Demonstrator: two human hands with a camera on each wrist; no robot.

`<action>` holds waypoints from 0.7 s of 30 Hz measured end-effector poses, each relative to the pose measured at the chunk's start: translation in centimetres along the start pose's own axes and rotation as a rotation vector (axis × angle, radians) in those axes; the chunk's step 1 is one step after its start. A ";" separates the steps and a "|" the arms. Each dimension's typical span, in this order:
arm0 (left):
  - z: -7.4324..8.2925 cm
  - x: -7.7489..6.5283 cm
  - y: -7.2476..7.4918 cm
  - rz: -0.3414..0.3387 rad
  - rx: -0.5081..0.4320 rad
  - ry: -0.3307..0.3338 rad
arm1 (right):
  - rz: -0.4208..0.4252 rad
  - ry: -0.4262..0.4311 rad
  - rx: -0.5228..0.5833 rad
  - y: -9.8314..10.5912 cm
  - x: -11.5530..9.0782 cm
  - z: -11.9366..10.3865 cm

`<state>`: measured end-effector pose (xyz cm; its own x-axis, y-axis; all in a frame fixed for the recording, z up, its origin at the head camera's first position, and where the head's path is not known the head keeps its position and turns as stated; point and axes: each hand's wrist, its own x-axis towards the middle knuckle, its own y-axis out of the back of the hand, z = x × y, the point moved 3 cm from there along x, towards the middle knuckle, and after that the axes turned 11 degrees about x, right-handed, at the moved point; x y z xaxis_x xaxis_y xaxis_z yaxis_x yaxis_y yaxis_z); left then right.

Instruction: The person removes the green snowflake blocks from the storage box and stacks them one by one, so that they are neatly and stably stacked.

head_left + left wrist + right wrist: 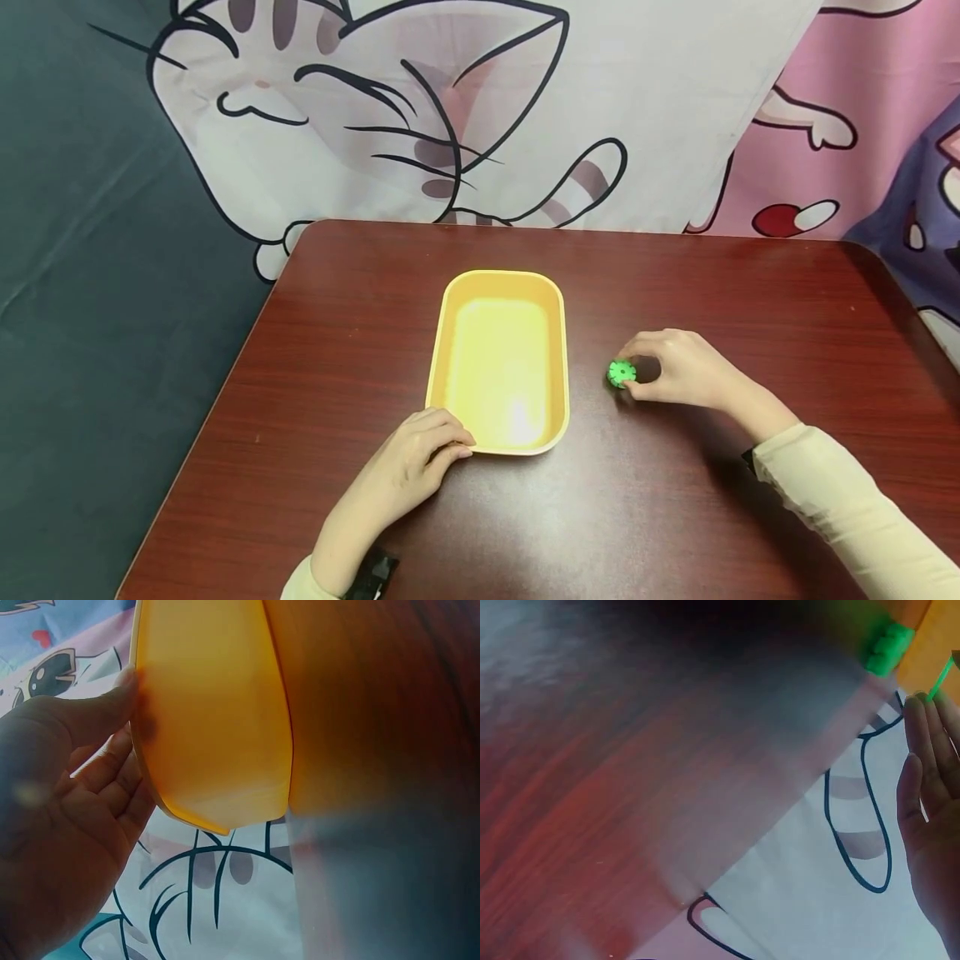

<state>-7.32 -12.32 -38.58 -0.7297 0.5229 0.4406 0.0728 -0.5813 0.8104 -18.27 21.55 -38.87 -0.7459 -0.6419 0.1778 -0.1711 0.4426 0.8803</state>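
Note:
A yellow rectangular tray (564, 367) with rounded corners lies on the table. My left hand (420, 454) grips its near-left corner, with the thumb against the outer wall and the fingers over the rim; the tray (217, 712) fills much of the left wrist view. To the right of the tray, my right hand (675, 371) pinches a small green notched disc (622, 372) between thumb and fingers. In the right wrist view the disc (942, 679) shows edge-on at the fingertips. A short green stack of notched pieces (889, 649) stands just below it on the table.
The dark red-brown wooden table (337, 333) has a straight far edge and rounded corners. Behind it hangs a cloth (660, 100) printed with a cartoon cat. A dark green surface (112, 333) lies beyond the table's left edge.

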 end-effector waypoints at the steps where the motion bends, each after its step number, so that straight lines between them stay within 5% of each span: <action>1: 0.0 0.0 0.0 0.004 0.000 -0.004 | -0.001 0.008 -0.013 -0.1 -0.1 0.1; 21: 0.1 0.1 0.0 0.029 -0.004 -0.023 | -0.019 0.103 -0.048 -1.1 -0.8 1.1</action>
<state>-7.32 -12.21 -38.50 -0.7117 0.5200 0.4723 0.0907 -0.5987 0.7958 -18.21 22.27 -40.50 -0.6725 -0.7116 0.2033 -0.1513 0.4011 0.9035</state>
